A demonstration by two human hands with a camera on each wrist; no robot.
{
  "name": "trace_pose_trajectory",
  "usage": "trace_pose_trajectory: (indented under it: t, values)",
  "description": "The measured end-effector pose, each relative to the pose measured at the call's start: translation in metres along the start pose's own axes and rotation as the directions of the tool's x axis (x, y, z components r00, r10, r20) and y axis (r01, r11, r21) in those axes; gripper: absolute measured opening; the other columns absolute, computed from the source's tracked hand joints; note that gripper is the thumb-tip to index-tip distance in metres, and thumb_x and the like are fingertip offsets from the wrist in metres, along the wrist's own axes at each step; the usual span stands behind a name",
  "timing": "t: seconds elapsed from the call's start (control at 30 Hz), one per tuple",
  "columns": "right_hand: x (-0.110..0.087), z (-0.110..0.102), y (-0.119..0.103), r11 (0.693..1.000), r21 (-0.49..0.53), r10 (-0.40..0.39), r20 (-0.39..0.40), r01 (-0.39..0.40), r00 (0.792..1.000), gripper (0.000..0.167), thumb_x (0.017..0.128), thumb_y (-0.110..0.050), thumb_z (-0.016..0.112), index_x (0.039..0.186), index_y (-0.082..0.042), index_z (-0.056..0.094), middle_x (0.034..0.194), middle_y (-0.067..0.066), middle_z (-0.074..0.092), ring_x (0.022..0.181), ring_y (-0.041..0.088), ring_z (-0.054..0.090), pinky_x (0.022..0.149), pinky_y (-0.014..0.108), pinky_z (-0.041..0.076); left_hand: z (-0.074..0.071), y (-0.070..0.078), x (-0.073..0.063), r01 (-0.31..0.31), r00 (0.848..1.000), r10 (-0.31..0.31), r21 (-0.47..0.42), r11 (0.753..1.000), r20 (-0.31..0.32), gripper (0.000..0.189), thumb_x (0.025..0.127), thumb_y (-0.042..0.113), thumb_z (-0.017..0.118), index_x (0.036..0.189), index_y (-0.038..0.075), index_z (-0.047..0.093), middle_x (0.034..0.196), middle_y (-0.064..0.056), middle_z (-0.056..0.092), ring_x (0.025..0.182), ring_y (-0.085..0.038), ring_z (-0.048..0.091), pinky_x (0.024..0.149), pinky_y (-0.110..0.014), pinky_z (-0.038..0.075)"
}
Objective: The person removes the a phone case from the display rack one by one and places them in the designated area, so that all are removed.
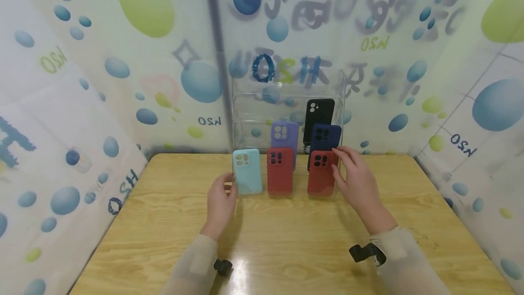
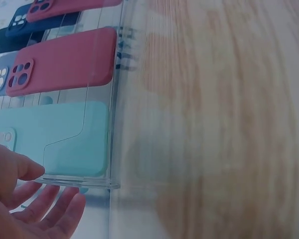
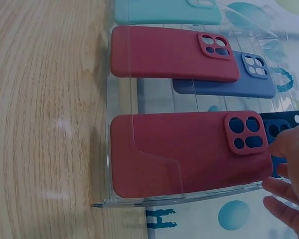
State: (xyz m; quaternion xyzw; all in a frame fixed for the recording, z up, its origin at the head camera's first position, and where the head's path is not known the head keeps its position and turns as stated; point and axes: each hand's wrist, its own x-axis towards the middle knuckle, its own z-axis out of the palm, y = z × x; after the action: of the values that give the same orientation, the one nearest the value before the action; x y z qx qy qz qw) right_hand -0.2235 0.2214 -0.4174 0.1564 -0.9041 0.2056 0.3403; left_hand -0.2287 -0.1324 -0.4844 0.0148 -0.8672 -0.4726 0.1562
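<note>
A clear tiered display stand [image 1: 288, 96] stands on the table with several phone cases leaning in it. My left hand [image 1: 221, 199] grips its left side wall, the thumb by the light teal phone case [image 1: 248, 172] and the other fingers outside. My right hand [image 1: 360, 183] straddles the right side wall, thumb at the upper corner of the right red phone case [image 3: 184, 154], other fingers along the outside. Another red phone case [image 1: 280, 172] fills the front middle. Behind are a purple phone case [image 1: 285, 132], a dark blue one [image 1: 332, 136] and a black one [image 1: 319, 115].
The wooden table [image 1: 286, 245] reaches back to a wall covering [image 1: 196, 122] printed with blue and green dots, close behind the stand. Similar sheets rise at both sides. Each wrist wears a black camera, as on the right sleeve [image 1: 401, 251].
</note>
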Motion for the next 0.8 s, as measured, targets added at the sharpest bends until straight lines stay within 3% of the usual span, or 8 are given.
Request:
trace_pose_trajectory:
  t: [0.27,0.5,0.8]
  values:
    - [0.004,0.004,0.003,1.0,-0.021,-0.023,0.01,0.023,1.0,0.036,0.093,-0.006,0.074,0.127,0.003,0.067,0.126,0.021,0.064,0.114,0.039,0.063,0.091,0.055,0.059,0.0,-0.001,0.004,0.054,0.999,-0.053,-0.05,0.997,0.01,0.031,0.099,0.004,0.062,0.13,0.004,0.064,0.123,-0.014,0.067,0.102,-0.029,0.068,0.083,-0.04,0.062]
    - [0.005,0.007,0.007,1.0,0.019,0.02,0.02,-0.02,1.0,0.034,0.092,0.0,0.073,0.126,0.002,0.068,0.123,0.02,0.062,0.109,0.038,0.064,0.087,0.054,0.06,-0.003,-0.002,0.008,0.096,0.995,-0.094,-0.11,0.989,0.023,0.029,0.096,0.004,0.064,0.125,0.006,0.066,0.122,-0.015,0.069,0.101,-0.031,0.069,0.078,-0.037,0.063]
    - [0.006,0.005,0.011,0.992,0.109,0.065,0.017,-0.067,0.998,0.029,0.092,0.005,0.072,0.12,0.0,0.07,0.114,0.017,0.061,0.093,0.034,0.068,0.08,0.053,0.062,-0.005,-0.006,0.011,0.08,0.997,-0.076,-0.157,0.984,0.031,0.027,0.096,0.002,0.064,0.122,0.005,0.067,0.121,-0.018,0.069,0.102,-0.034,0.068,0.086,-0.043,0.062]
